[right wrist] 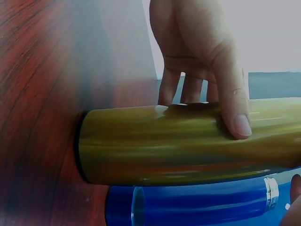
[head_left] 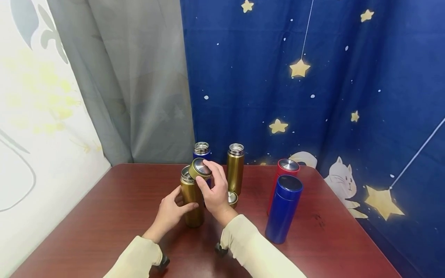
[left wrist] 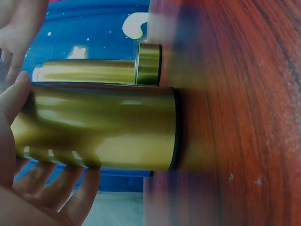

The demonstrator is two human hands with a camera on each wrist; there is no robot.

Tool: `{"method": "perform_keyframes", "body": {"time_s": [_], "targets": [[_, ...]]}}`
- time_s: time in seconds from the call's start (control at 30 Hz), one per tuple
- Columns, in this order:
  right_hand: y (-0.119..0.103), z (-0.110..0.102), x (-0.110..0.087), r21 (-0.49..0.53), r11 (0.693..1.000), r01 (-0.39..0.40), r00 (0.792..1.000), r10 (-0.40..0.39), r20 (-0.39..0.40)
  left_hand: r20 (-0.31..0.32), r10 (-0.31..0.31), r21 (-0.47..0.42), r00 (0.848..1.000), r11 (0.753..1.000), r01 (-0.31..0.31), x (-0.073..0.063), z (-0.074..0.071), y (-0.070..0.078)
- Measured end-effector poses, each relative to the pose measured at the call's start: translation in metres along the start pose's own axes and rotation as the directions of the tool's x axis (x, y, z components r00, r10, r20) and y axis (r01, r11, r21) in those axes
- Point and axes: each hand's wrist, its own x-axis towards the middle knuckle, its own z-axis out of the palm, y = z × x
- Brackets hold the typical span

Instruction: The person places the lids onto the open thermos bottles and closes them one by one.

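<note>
Gold flasks (head_left: 192,197), two of them, stand uncapped on the table (head_left: 139,200); the left hand (head_left: 170,210) grips the nearer, the right hand (head_left: 217,195) pinches one of two gold lids (head_left: 198,168) by its mouth. Nearby: two blue flasks (head_left: 283,210), one red flask (head_left: 288,166).

The near gold flask (head_left: 191,194) looks to be made of metal, smooth and glossy, with bright soft reflections along its side. Its gold cap (head_left: 199,170) carries a disc of shiny silver metal on the top. The far gold flask (head_left: 235,172) has a bare, polished metal neck. The blue flask (head_left: 282,212) is smooth, with a glossy dark lid top. The table (head_left: 121,200) shows reddish wood grain, slightly shiny; the grey curtain (head_left: 156,85) is matt cloth
</note>
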Motion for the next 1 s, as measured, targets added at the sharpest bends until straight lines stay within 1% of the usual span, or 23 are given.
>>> {"method": "perform_keyframes", "body": {"time_s": [0.1,0.17,0.33,0.53,0.63,0.77,0.87,1.0], "targets": [[-0.002,0.0,0.004,-0.006,0.999,0.036,0.999,-0.036,-0.001,0.02,0.011,-0.004,1.0,1.0,-0.011,0.001,-0.001,0.001],[-0.003,0.0,0.006,-0.004,0.999,0.04,0.999,-0.04,0.01,0.034,0.013,-0.005,0.999,1.0,-0.013,0.002,-0.001,0.001],[-0.005,0.001,0.01,-0.002,1.0,0.02,0.998,-0.02,0.066,0.06,0.01,-0.017,0.998,1.0,-0.009,0.003,-0.001,0.003],[-0.008,0.001,0.014,-0.014,1.0,0.012,0.993,-0.01,0.118,0.087,0.011,-0.02,0.996,1.0,-0.009,0.003,-0.001,0.001],[-0.008,0.001,0.015,-0.031,0.999,0.006,0.988,-0.001,0.157,0.089,0.022,-0.035,0.996,0.999,-0.019,0.003,-0.002,0.0],[-0.008,0.001,0.016,-0.053,0.999,0.003,0.977,0.008,0.214,0.112,0.043,-0.052,0.993,0.998,-0.037,0.002,-0.001,0.0],[-0.006,-0.001,0.016,-0.056,0.998,-0.009,0.97,0.022,0.244,0.125,0.059,-0.061,0.99,0.997,-0.052,0.003,0.0,0.0],[-0.006,-0.004,0.014,-0.064,0.997,-0.032,0.96,0.049,0.275,0.123,0.067,-0.07,0.99,0.996,-0.058,0.004,0.0,0.002]]}}
